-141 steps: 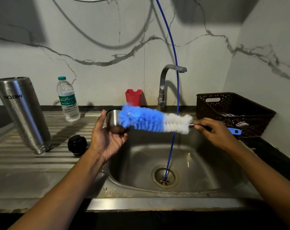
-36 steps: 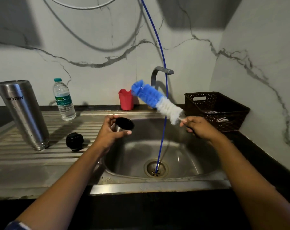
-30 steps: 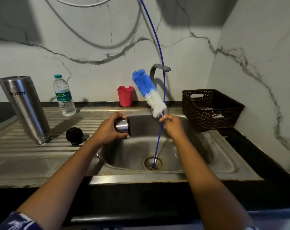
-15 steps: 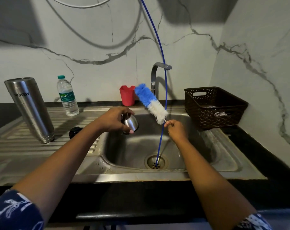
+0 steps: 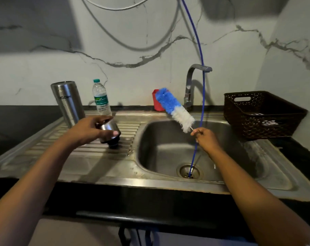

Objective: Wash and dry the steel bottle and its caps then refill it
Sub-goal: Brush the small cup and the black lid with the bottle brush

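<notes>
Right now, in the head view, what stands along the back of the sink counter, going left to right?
steel bottle → plastic water bottle → red cup → tap → brown basket. The brush and blue hose overlap these, so they are left out.

A red cup [image 5: 156, 104] stands against the veined marble wall [image 5: 150, 41] behind the sink [image 5: 159, 139], just left of the tap [image 5: 188, 86]. A thin blue tube [image 5: 203, 96] hangs from above, passes the tap's spout and ends in the drain [image 5: 183, 172]. On the dark counter [image 5: 301, 157] to the right of the sink sits a brown perforated basket [image 5: 257, 125] with something white inside.
</notes>
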A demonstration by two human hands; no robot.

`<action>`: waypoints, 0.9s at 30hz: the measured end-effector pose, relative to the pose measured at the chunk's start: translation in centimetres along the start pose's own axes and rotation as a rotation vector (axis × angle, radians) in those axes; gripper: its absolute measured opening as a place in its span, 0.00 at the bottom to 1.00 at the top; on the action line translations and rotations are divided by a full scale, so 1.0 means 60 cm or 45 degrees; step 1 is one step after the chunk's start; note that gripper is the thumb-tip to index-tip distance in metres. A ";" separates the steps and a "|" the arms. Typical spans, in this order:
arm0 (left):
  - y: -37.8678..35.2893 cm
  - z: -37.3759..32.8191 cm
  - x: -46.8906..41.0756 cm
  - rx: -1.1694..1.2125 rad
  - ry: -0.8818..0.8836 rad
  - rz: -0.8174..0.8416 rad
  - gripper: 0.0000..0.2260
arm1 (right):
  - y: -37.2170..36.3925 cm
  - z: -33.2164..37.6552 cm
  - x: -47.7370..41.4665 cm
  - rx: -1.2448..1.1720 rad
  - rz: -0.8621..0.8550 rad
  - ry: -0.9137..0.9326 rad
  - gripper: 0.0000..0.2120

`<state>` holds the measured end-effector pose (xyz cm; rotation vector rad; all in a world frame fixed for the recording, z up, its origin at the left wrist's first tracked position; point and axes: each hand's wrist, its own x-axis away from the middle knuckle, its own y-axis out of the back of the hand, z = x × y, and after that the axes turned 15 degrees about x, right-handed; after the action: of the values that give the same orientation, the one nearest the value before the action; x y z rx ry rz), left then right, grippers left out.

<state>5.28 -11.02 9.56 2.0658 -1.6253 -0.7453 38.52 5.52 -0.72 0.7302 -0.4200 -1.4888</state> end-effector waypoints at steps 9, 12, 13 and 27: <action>0.013 0.109 0.034 -0.277 0.181 -0.069 0.33 | -0.013 0.012 0.012 -0.065 0.140 0.064 0.10; 0.007 0.126 0.027 -0.312 0.178 -0.057 0.33 | -0.012 0.008 0.011 -0.047 0.151 0.064 0.11; 0.006 0.129 0.027 -0.309 0.186 -0.058 0.33 | -0.011 0.008 0.012 -0.051 0.147 0.060 0.11; -0.044 0.050 -0.082 -0.530 0.094 0.170 0.38 | 0.000 0.005 0.011 -0.060 0.096 0.029 0.10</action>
<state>4.51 -5.56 6.42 1.6555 -1.4094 -0.8644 38.35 4.84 -0.60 0.6862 -0.3898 -1.4140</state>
